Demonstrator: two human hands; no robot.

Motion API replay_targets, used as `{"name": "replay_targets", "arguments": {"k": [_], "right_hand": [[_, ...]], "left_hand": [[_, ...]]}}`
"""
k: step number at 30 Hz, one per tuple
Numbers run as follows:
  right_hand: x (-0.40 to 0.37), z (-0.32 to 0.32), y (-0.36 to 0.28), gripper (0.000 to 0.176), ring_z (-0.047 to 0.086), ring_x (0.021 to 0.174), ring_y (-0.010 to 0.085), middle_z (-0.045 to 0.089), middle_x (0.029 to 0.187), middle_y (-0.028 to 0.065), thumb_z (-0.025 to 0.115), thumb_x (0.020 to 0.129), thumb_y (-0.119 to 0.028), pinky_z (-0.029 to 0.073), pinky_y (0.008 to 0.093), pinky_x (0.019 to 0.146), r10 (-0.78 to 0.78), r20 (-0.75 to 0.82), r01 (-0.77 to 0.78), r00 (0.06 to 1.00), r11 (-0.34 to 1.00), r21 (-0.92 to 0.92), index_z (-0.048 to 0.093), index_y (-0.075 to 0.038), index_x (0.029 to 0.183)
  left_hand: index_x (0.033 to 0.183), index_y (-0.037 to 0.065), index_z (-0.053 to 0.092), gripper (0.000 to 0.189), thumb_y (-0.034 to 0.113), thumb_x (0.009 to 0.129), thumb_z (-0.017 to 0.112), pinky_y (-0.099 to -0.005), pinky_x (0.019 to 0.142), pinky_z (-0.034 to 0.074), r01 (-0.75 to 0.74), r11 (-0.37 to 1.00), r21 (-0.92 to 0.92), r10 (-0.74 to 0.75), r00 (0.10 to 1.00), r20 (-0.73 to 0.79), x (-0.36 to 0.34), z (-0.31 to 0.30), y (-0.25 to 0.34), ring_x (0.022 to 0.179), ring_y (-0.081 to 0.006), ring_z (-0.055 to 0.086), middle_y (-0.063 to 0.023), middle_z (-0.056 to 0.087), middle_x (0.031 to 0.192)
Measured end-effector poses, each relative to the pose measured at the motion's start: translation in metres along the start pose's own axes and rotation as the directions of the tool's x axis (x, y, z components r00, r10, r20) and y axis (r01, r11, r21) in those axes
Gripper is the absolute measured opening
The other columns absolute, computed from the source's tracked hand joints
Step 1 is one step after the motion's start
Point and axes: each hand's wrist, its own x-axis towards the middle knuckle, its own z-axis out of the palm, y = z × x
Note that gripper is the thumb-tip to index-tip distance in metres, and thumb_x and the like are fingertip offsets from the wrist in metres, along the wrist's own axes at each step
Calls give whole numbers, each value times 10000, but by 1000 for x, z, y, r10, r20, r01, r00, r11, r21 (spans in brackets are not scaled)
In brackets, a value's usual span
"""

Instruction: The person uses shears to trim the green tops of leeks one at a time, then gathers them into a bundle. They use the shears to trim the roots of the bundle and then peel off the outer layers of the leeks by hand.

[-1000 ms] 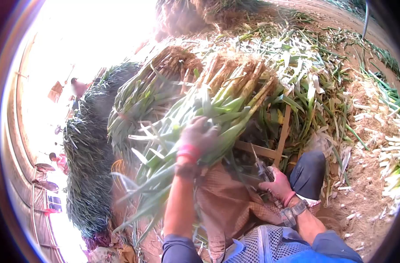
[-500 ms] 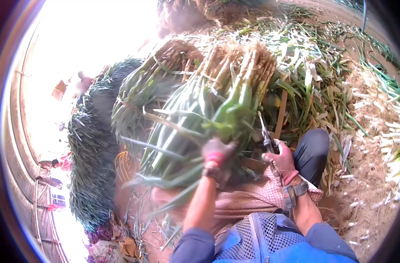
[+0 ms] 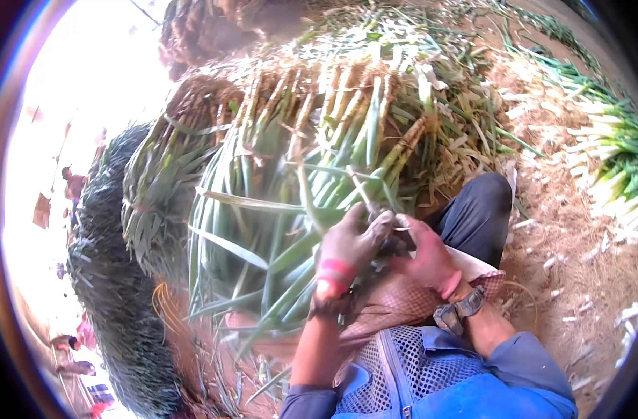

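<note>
A large heap of green onions (image 3: 256,160) lies in front of me, roots at the top and green leaves hanging down. Over my lap my left hand (image 3: 354,241), in a grey glove with a red wristband, has its fingers bent together at the lower leaves. Against it, my right hand (image 3: 431,258), in a reddish glove, is also closed. Between the two is something small and dark that blur hides, so what each holds is unclear. A checkered cloth (image 3: 389,300) covers my lap.
Tall stacked dark green bundles (image 3: 123,293) stand at the left. Trimmed white onions (image 3: 612,153) lie at the right, beside scattered roots and cuttings (image 3: 535,133). More root bundles (image 3: 221,28) are at the top. People are partly visible at the far left.
My hands have come together; the right has moved left and up. The long tool seen in my right hand before is no longer clearly visible. The view has shifted right.
</note>
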Motion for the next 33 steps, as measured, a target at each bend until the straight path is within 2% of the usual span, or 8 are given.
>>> {"name": "replay_targets", "arguments": {"k": [4,8,12,14,19,20,22,33], "right_hand": [[-2,-8,13,782,707,1208,335,725,1285,223,892,808,-266,544,401,1071,179,-164,-171,970,983,61,586,38,1460],[33,-30,56,372,672,769,99,712,909,-5,805,902,-121,564,268,695,631,-209,-348,747,640,685,683,-17,1237],[93,-24,152,184,647,626,117,679,781,-25,814,927,-232,552,290,572,790,-65,-356,610,346,868,769,-93,1039],[129,9,214,215,538,474,94,650,697,-20,792,938,-270,439,267,437,686,-336,-215,645,585,782,815,-57,960],[190,22,165,208,445,299,178,483,530,-15,814,936,-252,378,360,293,793,-78,-168,604,223,960,691,-104,858],[202,27,158,218,523,402,153,552,608,8,824,910,-238,448,354,370,777,-184,-172,602,351,921,672,-83,929],[215,41,114,276,600,571,133,645,770,36,829,875,-208,527,342,517,654,-448,-211,610,678,704,664,-62,1042],[309,146,37,549,699,973,367,735,1032,167,788,828,-340,542,435,929,419,-290,-169,860,771,614,602,-74,1272]], "left_hand": [[1272,6,749,455,400,1046,713,-287,777,571,-201,945,-258,201,979,-24,51,48,-33,874,-106,745,-133,818,982],[1440,85,646,750,500,854,863,-477,943,575,-336,806,488,411,910,-51,89,47,6,1104,-365,722,-114,753,1197],[1593,106,460,1085,556,721,923,-555,1155,460,-231,806,545,223,971,83,121,58,-33,1491,-494,403,-157,461,1619],[1604,97,454,1125,565,700,932,-566,1211,409,-199,802,564,213,976,40,123,51,-63,1510,-486,403,-177,462,1631],[1332,124,596,887,576,651,938,-534,1077,454,-256,712,654,454,878,-151,125,3,-82,1250,-406,558,-131,614,1289],[1563,52,511,1177,740,676,866,-565,1233,370,-26,773,634,54,998,-26,124,-14,-60,1506,-451,437,-191,493,1632],[1585,44,483,1213,769,684,848,-562,1224,385,97,810,578,-90,995,-41,128,-20,-75,1497,-444,455,-179,491,1642],[1594,23,478,1029,539,804,890,-488,1151,477,31,954,298,51,963,-265,93,-1,-159,1391,-436,571,-248,546,1559]]}}
